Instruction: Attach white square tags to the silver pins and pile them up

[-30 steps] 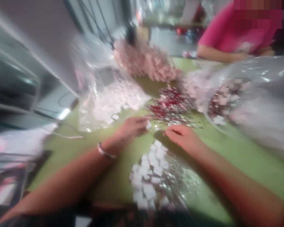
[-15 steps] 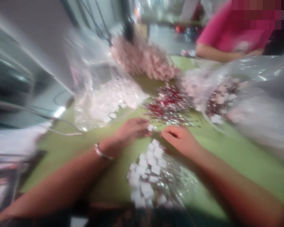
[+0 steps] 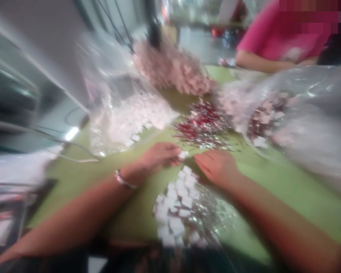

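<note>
between the hands, a small blank-looking tag (image 3: 183, 154).

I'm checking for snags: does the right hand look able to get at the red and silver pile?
Probably yes: the red and silver pile lies just beyond the right hand, with nothing visible between them, though blur hides detail.

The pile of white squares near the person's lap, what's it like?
The white squares lie in a messy, overlapping heap on the green table, low in the picture. They look flat, like card or paper. Thin, shiny silvery strands spread out on the right. Neither the left hand nor the right hand seems to touch the heap.
</note>
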Demonstrator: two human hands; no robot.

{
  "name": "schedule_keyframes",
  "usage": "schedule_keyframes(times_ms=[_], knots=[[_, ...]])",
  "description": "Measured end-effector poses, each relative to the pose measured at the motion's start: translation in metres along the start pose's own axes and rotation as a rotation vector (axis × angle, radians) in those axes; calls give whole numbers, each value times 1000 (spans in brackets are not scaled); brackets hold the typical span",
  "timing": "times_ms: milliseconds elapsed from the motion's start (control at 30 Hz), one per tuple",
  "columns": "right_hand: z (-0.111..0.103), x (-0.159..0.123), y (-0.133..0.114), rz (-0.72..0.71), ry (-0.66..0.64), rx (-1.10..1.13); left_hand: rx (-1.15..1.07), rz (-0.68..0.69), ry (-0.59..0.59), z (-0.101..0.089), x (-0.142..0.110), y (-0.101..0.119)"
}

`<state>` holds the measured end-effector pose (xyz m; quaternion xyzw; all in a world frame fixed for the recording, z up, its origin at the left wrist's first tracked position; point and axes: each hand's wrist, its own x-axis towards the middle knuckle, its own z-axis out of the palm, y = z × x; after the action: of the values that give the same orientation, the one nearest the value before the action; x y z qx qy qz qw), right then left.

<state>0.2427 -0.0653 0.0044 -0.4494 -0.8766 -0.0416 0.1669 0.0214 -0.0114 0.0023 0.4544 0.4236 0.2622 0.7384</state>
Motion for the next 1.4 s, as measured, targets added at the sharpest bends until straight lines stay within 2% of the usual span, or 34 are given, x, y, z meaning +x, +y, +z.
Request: schedule_keyframes(times_ms=[100, 300, 467, 567, 633, 700, 733, 800, 833, 933, 1000, 1100, 1167, 1233, 1300, 1400], knots=[[2, 2, 1, 30, -41, 107, 96, 31, -20, -1, 1, -2], [1, 6, -7, 235, -168, 163, 388, 152, -19, 3, 5, -16], [11, 3, -9, 245, -237, 176, 548, 234, 33, 10, 6, -28], [14, 2, -8, 233, -239, 174, 657, 302, 44, 15, 5, -25], [14, 2, -7, 254, -221, 176, 759, 395, 50, 12, 2, -13], [13, 3, -5, 285, -217, 181, 945, 506, 126, -1, -3, 5], [12, 3, -5, 293, -218, 187, 1093, 550, 245, -13, -7, 14], [10, 2, -6, 258, -235, 220, 1437, 487, 487, -43, -16, 30], [10, 2, -7, 214, -247, 243, 1581, 424, 515, -60, -19, 34], [9, 0, -10, 29, -287, 277, 1810, 300, 353, -104, -22, 37], [8, 0, -5, -23, -287, 234, 1833, 317, 291, -119, -18, 33], [2, 2, 15, 78, -175, 111, 1828, 390, 244, -119, -11, 30], [-4, 4, 34, 170, -101, 37, 1835, 398, 264, -110, -8, 29], [-11, 5, 53, 218, -108, -36, 1804, 372, 307, -98, -7, 30], [-17, 5, 69, 239, -133, -93, 1690, 375, 367, -85, -8, 30], [-24, 4, 80, 218, -233, -71, 1402, 461, 379, -64, -11, 30]])
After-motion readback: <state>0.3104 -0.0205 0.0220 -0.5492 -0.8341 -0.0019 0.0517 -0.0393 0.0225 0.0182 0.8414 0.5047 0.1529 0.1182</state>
